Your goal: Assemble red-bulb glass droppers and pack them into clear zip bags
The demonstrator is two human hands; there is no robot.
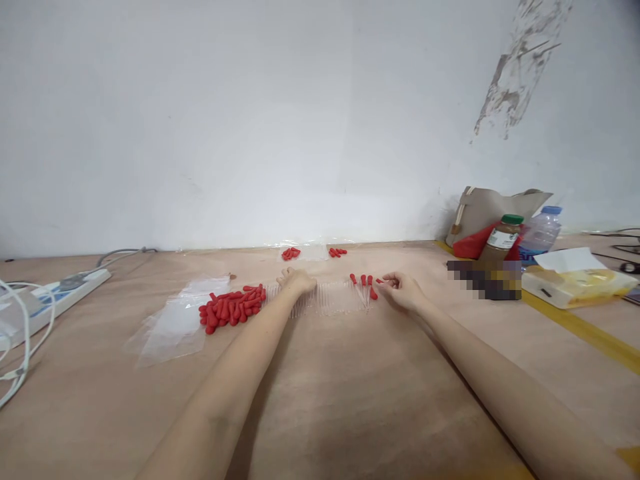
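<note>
My left hand reaches over a row of thin clear tubes, its visible fingers slightly apart and its underside hidden. At the right end of the row, my right hand is closed, with a small red rubber bulb at its fingertips. Just left of it lie several droppers, clear tubes with red bulbs on their ends, one of them pointing the other way. To the left of my left hand is a heap of loose red rubber bulbs.
Clear plastic bags lie left of the heap. By the wall are two small groups of red bulbs. A power strip with cables is far left. At right stand a bag, a green-capped bottle, a water bottle and a tissue pack.
</note>
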